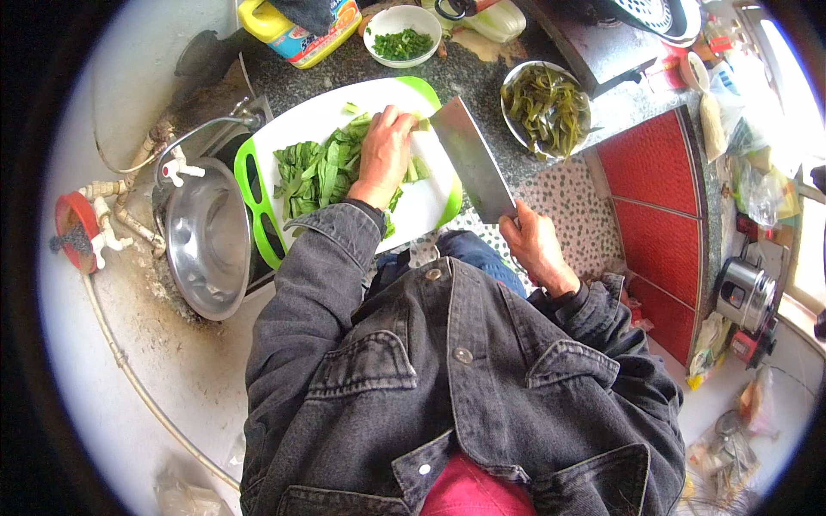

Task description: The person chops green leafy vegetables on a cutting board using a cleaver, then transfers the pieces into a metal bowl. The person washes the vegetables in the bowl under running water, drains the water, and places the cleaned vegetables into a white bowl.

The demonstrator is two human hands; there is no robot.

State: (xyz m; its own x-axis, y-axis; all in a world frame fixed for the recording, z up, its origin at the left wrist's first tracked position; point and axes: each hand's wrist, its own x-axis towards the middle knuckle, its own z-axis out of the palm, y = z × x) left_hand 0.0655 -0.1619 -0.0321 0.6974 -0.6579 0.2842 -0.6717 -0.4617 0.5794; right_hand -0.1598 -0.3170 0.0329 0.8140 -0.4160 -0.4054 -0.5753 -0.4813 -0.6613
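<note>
My right hand (535, 246) grips the handle of a broad cleaver (474, 168). Its blade is over the right end of a white cutting board (423, 200) with green ends, its tip near a pale stem piece. My left hand (385, 155) presses down on leafy greens (322, 168), fingers curled over the stem ends. Cut leaves are heaped to the left of that hand, and a few bits show on its right. Part of the greens is hidden under my left hand and sleeve.
Behind the board stand a white bowl of chopped green herbs (403, 46) and a yellow detergent jug (303, 32). At the right is a bowl of dark green strips (547, 109). A steel basin (210, 238) sits left of the board, below a tap (181, 171).
</note>
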